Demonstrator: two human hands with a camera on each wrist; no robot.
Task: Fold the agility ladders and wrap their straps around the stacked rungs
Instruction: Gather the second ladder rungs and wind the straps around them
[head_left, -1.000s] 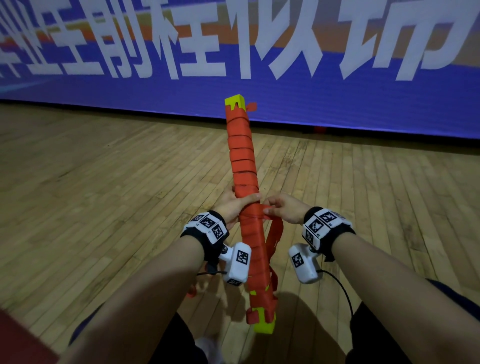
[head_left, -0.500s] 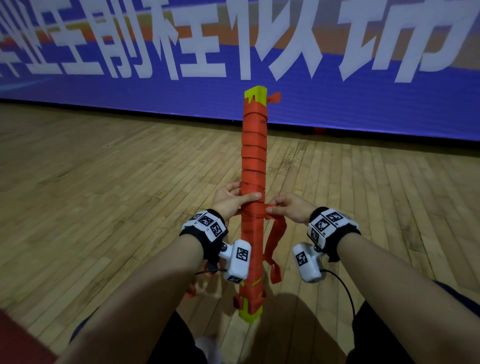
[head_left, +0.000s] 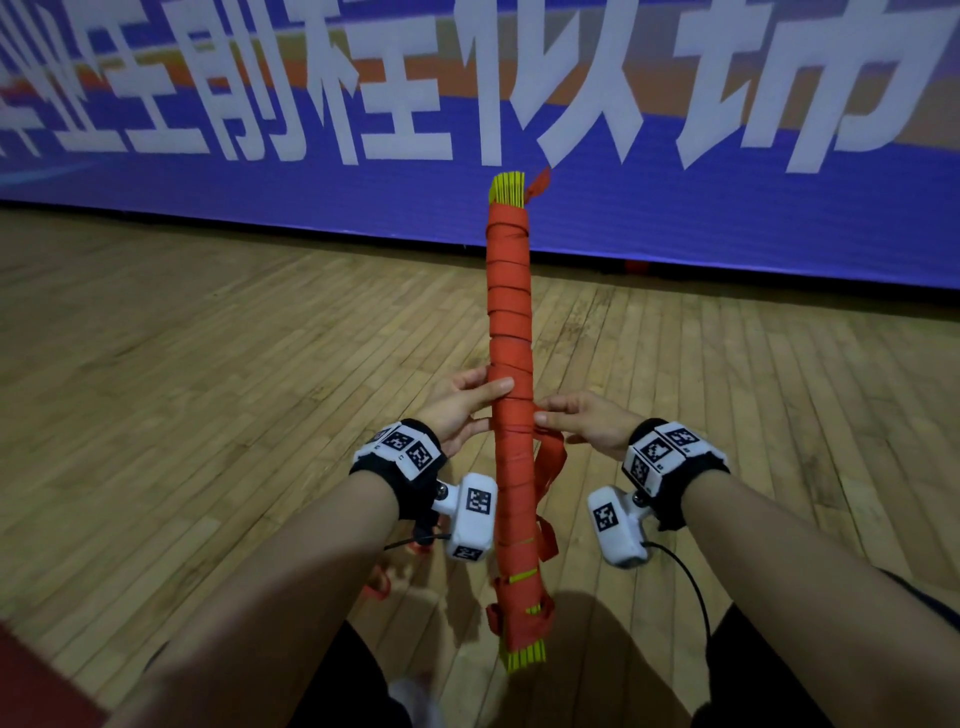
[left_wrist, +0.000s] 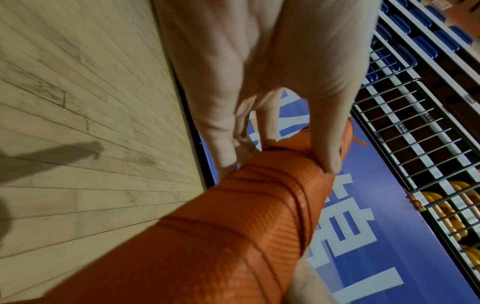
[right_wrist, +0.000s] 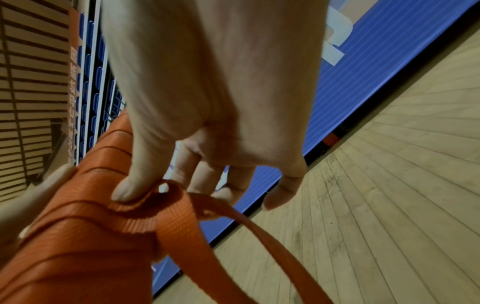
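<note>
A long bundle of stacked yellow rungs (head_left: 510, 332), wound along nearly its whole length in orange strap, points away from me above the floor. Yellow rung ends show at the far tip (head_left: 508, 186) and the near tip (head_left: 525, 657). My left hand (head_left: 465, 405) grips the bundle (left_wrist: 249, 216) at its middle, thumb on top and fingers underneath. My right hand (head_left: 582, 423) pinches the loose strap (right_wrist: 182, 207) against the bundle's right side with its thumb (right_wrist: 135, 185). A free strap loop (head_left: 550, 460) hangs below that hand.
A wooden plank floor (head_left: 208, 389) spreads all round. A blue banner with large white characters (head_left: 727, 156) closes off the far side. Railings and blue seats (left_wrist: 415, 102) rise behind it. Small orange strap pieces (head_left: 376, 587) lie on the floor by my left forearm.
The bundle has swung from leaning left to pointing almost straight away from me. Both hands stay at its middle, the right one still on the strap.
</note>
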